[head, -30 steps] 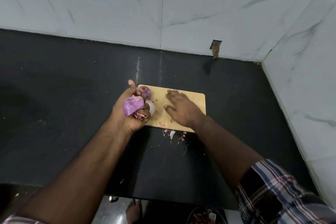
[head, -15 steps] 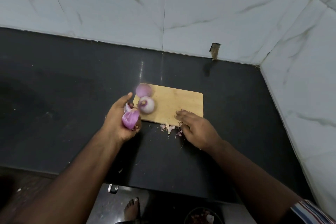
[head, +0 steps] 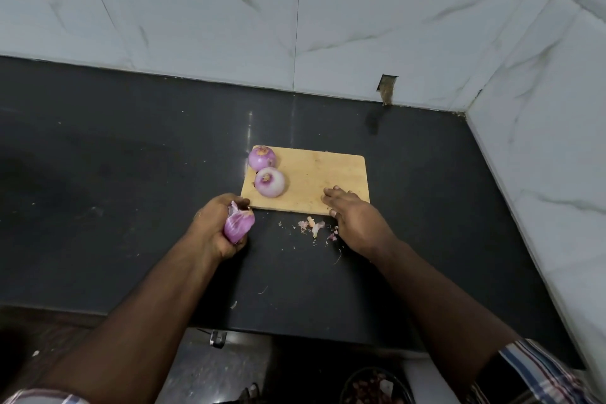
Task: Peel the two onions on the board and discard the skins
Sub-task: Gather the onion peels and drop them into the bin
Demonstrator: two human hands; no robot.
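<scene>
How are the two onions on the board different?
The far onion sits at the board's back corner; the near onion sits closer to the person. The far onion looks pinker all over, while the near onion looks paler, whitish on one side. Both are round, peeled, and lying free of either hand.

I see open black countertop (head: 131,154) left of the cutting board (head: 328,180); tiled walls (head: 541,147) close the back and right.
</scene>
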